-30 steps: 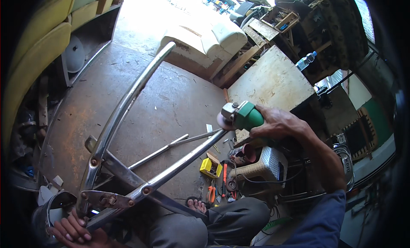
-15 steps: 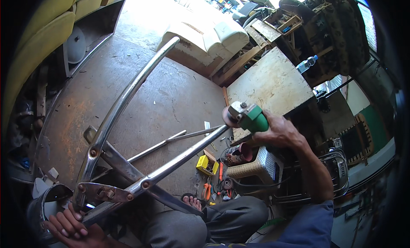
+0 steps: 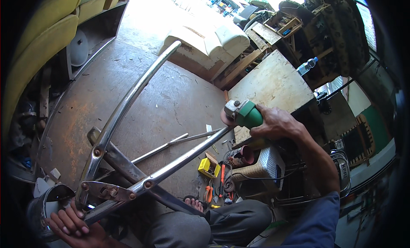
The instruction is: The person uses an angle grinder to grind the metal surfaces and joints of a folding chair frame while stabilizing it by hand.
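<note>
My right hand (image 3: 279,125) is wrapped around the body of a green angle grinder (image 3: 250,115), held out ahead and to the right. Its disc (image 3: 226,118) is right at the far end of a shiny tube of a folding metal frame (image 3: 183,156); whether it spins I cannot tell. Rivets and a small linkage plate (image 3: 107,191) join the frame's tubes. At the lower left, my left hand (image 3: 72,224) has its fingers curled around the near end of the frame, next to a dark cylindrical container (image 3: 55,196). The frame slants up across my knees.
Beside my foot lie a yellow box (image 3: 209,167), orange-handled pliers (image 3: 208,193) and other tools. Right of them are a reddish can (image 3: 241,155) and a woven-pattern stool (image 3: 267,167). A pale board (image 3: 273,90) bears a plastic bottle (image 3: 306,66). Pale sofa parts (image 3: 205,47) stand farther off.
The grinder has shifted slightly left and tilted at the tube's end, with my right hand following. My left hand keeps its hold. The whole view has moved a little.
</note>
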Motion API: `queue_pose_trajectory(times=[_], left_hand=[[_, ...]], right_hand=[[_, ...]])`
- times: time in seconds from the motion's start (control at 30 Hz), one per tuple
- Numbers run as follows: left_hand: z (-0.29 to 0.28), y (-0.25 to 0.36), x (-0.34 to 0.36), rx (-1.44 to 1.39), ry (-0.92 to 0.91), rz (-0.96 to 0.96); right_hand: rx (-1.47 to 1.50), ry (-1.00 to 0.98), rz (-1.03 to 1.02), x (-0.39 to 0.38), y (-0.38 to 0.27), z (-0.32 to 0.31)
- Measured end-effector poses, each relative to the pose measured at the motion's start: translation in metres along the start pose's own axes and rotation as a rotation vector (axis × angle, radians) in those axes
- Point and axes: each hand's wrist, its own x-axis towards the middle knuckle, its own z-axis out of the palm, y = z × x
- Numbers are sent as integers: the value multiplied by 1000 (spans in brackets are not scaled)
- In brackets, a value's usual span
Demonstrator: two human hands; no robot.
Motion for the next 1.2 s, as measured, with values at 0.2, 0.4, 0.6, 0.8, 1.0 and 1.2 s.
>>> queue_pose_trajectory(times=[0.2,0.4,0.6,0.8,1.0,1.2], left_hand=[[2,1,-2,89,141,49],[4,-2,1,-12,-31,-21],[-5,4,-1,43,4,12],[-7,6,0,55,-17,35],[-10,7,1,3,-25,11],[-12,6,3,-80,-136,-65]], right_hand=[[-143,10,-29,11,-21,-6],[48,-158,-156,-17,-53,-11],[73,-186,-303,-39,-70,-8],[192,-125,-30,-17,-23,-5],[198,57,147,29,58,18],[253,219,180,10,85,59]])
